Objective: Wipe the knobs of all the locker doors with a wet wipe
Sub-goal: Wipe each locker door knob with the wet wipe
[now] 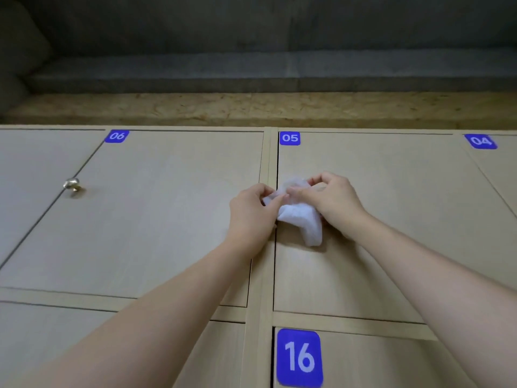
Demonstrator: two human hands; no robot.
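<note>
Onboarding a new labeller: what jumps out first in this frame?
Both hands meet mid-frame, left hand and right hand pinching a crumpled white wet wipe against door 05's left edge. Blue number tags stand out, 16 biggest, at the bottom. A metal knob sits far left.

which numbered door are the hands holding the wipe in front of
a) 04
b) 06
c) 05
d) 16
c: the left hand and right hand pinch the white wet wipe just right of the post, over the door under the blue 05 label.
</note>
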